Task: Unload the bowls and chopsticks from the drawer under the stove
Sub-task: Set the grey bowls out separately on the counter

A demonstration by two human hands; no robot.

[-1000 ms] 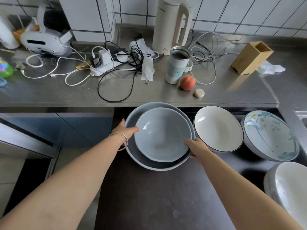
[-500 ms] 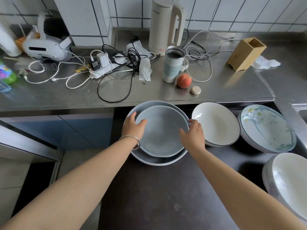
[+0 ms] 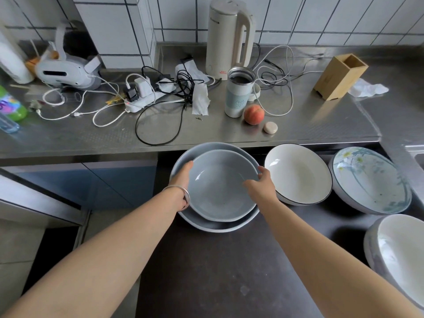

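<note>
A small grey bowl [image 3: 220,189] sits nested in a larger grey bowl [image 3: 181,159] in the open dark drawer [image 3: 218,271] below the steel counter. My left hand [image 3: 183,177] grips the small bowl's left rim, fingers under it. My right hand [image 3: 261,183] grips its right rim, thumb inside. To the right stand a white bowl with a dark rim [image 3: 298,173], a flowered bowl [image 3: 369,180] and another white bowl [image 3: 401,255] at the right edge. No chopsticks are in view.
The steel counter [image 3: 298,129] holds a kettle [image 3: 229,37], an open flask [image 3: 238,92], a peach [image 3: 253,114], tangled cables with a power strip [image 3: 142,102], and a wooden holder [image 3: 339,76]. Blue cabinet fronts [image 3: 103,184] lie left of the drawer.
Both hands moved from the outer rim of the large grey bowl inward onto the small bowl's rim. The small bowl now looks slightly lifted and tilted within the large one.
</note>
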